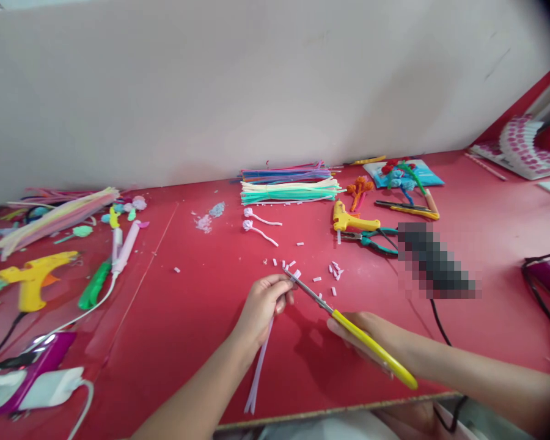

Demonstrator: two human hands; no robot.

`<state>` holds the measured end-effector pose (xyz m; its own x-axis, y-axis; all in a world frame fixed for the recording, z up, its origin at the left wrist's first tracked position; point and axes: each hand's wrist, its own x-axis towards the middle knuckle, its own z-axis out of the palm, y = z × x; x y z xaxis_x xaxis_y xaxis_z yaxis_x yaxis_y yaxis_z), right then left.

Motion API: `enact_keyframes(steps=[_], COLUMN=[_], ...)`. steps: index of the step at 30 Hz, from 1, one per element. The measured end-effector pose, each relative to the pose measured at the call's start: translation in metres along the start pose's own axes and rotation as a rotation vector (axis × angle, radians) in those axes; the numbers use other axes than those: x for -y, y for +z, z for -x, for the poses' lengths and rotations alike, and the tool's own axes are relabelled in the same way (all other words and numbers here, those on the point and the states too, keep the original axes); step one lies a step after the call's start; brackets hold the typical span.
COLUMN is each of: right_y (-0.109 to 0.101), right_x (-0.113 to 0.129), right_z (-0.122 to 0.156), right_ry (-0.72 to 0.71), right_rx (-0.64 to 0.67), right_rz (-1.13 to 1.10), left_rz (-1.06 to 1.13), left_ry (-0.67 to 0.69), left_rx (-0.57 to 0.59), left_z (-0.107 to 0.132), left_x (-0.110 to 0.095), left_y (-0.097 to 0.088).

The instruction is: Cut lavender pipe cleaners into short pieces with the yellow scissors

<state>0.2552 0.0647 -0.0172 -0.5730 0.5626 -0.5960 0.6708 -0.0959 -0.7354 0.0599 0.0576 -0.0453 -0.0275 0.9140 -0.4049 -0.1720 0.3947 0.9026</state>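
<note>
My left hand (pixel 263 302) is closed on a few pale lilac pipe cleaners (pixel 258 380), pinching them near their upper ends. Their long tails hang down below the palm toward the table's front edge. My right hand (pixel 373 333) grips yellow-handled scissors (pixel 371 348). The metal blades reach up and left to the short ends sticking out of my left fingers; whether the blades touch them is hard to tell. Around the blade tips lie several short cut pieces (pixel 317 279), with a small cluster (pixel 335 269) to the right. Beyond are two pale stems with balled heads (pixel 262 220).
Pipe cleaner bundles (pixel 291 191) lie by the back wall. To the right are a yellow glue gun (pixel 355 221), pliers (pixel 378 244) and finished flowers (pixel 399 174). At left are another glue gun (pixel 34 278), a pink heated tool (pixel 126 247) and a purple power strip (pixel 57 357) with cords.
</note>
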Motion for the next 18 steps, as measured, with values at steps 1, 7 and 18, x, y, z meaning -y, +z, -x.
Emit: enact_keyframes(steps=[1, 7, 18], right_y=[0.0, 0.0, 0.0], right_x=[0.0, 0.008, 0.035], right_z=[0.0, -0.006, -0.01], right_ry=[0.0, 0.049, 0.498], right_rx=[0.02, 0.074, 0.1], right_rz=[-0.013, -0.143, -0.414], left_rz=[0.004, 0.1, 0.119], left_ry=[-0.004, -0.021, -0.122], left_rx=[0.005, 0.033, 0.063], left_z=[0.0, -0.006, -0.023], left_x=[0.001, 0.007, 0.02], left_y=[0.0, -0.003, -0.013])
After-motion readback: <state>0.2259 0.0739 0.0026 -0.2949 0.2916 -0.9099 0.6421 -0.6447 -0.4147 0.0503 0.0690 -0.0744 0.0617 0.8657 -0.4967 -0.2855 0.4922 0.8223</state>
